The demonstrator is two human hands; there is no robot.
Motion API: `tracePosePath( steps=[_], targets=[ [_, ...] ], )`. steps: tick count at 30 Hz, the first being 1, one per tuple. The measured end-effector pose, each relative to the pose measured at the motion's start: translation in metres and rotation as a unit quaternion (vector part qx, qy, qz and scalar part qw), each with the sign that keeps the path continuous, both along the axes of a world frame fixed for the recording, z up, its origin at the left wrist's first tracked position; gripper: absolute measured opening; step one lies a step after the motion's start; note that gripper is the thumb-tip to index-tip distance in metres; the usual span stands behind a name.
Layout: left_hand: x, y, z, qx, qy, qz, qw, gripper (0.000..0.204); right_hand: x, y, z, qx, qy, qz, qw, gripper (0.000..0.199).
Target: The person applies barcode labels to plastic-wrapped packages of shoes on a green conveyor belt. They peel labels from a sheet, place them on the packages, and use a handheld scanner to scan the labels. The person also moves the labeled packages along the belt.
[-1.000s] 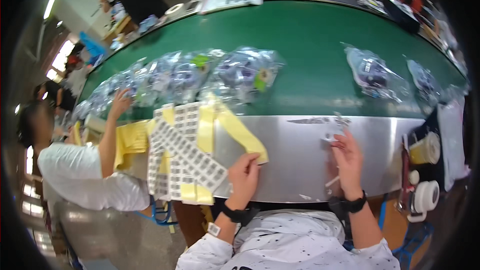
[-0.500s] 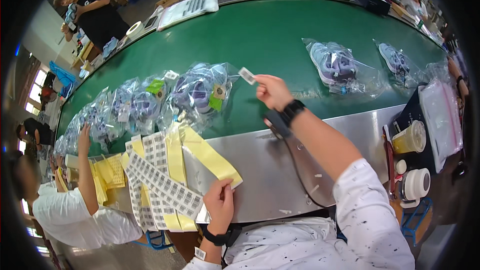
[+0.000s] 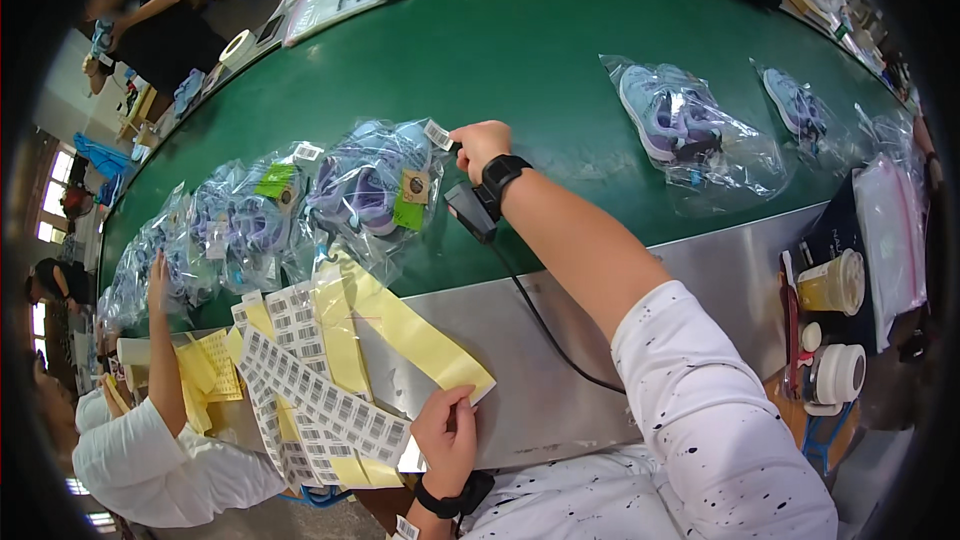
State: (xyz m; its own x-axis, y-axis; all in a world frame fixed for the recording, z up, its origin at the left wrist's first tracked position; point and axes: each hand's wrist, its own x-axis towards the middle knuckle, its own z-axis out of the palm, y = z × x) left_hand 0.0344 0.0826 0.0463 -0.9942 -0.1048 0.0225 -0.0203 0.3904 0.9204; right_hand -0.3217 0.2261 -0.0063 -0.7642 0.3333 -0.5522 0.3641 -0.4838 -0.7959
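My right hand (image 3: 483, 148) is closed in a pinch on a small white barcode sticker (image 3: 438, 135). The sticker is at the upper right corner of a clear bag of light blue and lilac shoes (image 3: 368, 180); whether it touches the plastic I cannot tell. A brown tag and a green label show on that bag. Down at the metal edge, my left hand (image 3: 446, 438) is closed on the end of a yellow backing strip (image 3: 415, 330). Barcode sticker sheets (image 3: 320, 380) fan out to its left. A small dark device (image 3: 470, 213) on a black cord is by my right wrist.
More bagged shoes (image 3: 245, 215) line the green belt (image 3: 510, 50) leftward, beside a co-worker in a white shirt (image 3: 140, 440). Two bagged pairs (image 3: 668, 115) lie to the right. A drink cup (image 3: 832, 282) and a white-lidded container (image 3: 838, 375) stand at the right edge.
My right hand has moved left with the barcode sticker, from above the bare belt to the corner of the nearest shoe bag. My left hand stays on the strip. The view has shifted slightly.
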Motion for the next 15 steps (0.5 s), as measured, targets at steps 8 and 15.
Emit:
tracePosePath(
  steps=[8, 15],
  targets=[
    [0.001, -0.003, 0.008, -0.009, 0.027, -0.006, 1.0, 0.012, 0.002, -0.028, 0.026, 0.262, 0.05, 0.186, 0.946, 0.015],
    [0.063, -0.045, 0.052, 0.066, -0.048, -0.299, 0.951, 0.017, 0.017, 0.008, 0.034, 0.572, 0.07, 0.242, 0.781, 0.063]
  ],
)
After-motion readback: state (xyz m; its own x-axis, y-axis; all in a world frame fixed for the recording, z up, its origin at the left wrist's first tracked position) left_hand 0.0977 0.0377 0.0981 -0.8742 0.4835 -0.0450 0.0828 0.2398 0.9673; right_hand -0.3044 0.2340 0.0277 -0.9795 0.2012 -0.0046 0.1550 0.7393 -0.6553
